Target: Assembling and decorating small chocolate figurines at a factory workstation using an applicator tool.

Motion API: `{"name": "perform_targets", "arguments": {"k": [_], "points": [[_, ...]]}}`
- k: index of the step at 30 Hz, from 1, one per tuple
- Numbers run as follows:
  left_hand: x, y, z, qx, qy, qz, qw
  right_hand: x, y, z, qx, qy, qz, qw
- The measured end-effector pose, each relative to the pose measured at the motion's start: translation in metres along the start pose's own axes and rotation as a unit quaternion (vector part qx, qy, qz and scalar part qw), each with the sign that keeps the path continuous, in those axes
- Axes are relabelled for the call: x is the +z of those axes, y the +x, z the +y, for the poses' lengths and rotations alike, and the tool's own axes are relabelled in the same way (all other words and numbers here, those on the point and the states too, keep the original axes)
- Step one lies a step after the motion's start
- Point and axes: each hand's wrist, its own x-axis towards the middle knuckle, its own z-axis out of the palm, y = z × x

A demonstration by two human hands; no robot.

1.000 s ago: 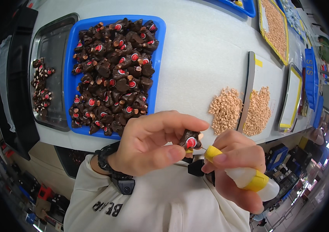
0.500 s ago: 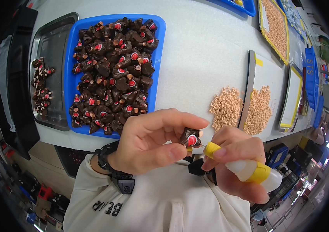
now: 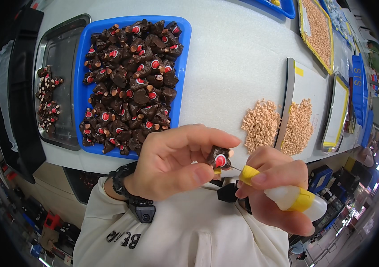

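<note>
Two bare hands meet in front of a white top (image 3: 176,236); the left hand (image 3: 160,164) pinches one small brown lump (image 3: 219,159) between its thumb and finger ends, so that grip is closed on it; the lump has a red round spot facing up and a pale stub on its right side, and it is so chunky that I cannot tell which way is its long way; the right hand (image 3: 264,208) is wrapped around a white squeeze bottle (image 3: 298,201) with yellow tape; the bottle lies on a slant, its fat end low and to the right, its yellow cap (image 3: 248,175) up and to the left; from the cap a thin needle (image 3: 236,168) points at the lower right side of the lump, and its tip is touching or just beside it, too tiny to tell; past the hands, a blue tray (image 3: 183,71) full of brown lumps sits on the left of the white table (image 3: 229,66), next to a metal tray (image 3: 65,53); two heaps of tan bits (image 3: 260,127) lie beyond the right hand.
</note>
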Motion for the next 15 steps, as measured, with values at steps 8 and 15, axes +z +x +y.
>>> {"name": "perform_targets", "arguments": {"k": [8, 15], "points": [[0.0015, -0.0001, 0.0015, -0.015, 0.003, 0.014, 1.000, -0.0003, 0.0000, -0.0001, -0.015, 0.006, 0.006, 1.000], [0.0006, 0.0000, 0.0014, -0.016, 0.000, 0.005, 1.000, 0.0030, 0.0002, 0.0005, -0.021, 0.032, 0.014, 0.999]]}}
